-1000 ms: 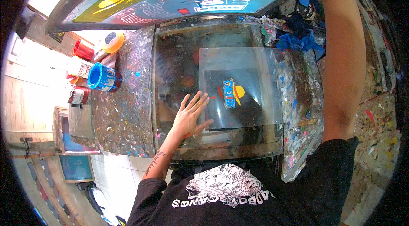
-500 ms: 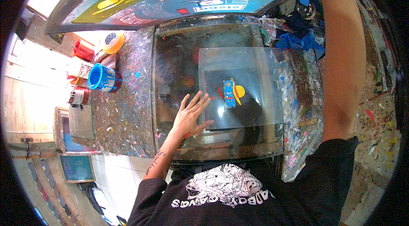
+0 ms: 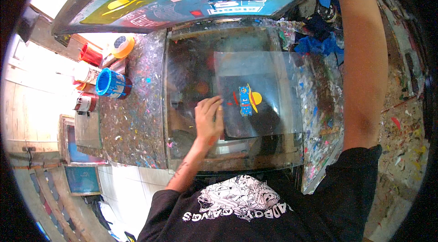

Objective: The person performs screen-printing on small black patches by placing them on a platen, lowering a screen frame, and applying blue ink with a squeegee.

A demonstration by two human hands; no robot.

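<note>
A clear plastic sheet (image 3: 285, 123) lies over the glass top, above a dark piece (image 3: 232, 128). A small print (image 3: 246, 100) in blue, yellow and red, with a straw-hat shape, shows on it. My left hand (image 3: 209, 119) is at the sheet's left edge. Its fingers are drawn together, thumb against fingertips, and seem to pinch that edge. My right arm (image 3: 365, 68) stretches up along the right side past the top of the picture, so my right hand is out of sight. A tilted printing screen (image 3: 150, 7) with colored designs stands raised above the far side.
The glass top (image 3: 187, 141) sits in a paint-spattered table (image 3: 137, 128). At the left stand a blue paint tub (image 3: 121, 87), a red tub (image 3: 90, 55) and a tape roll (image 3: 122, 46). Blue rags (image 3: 319, 45) lie at the far right. A tiled floor (image 3: 123, 182) shows lower left.
My left hand has gone from spread flat at the sheet's left edge to fingers drawn together there, shifted slightly right. The sheet and print look nearly unmoved. My right arm shifted slightly left.
</note>
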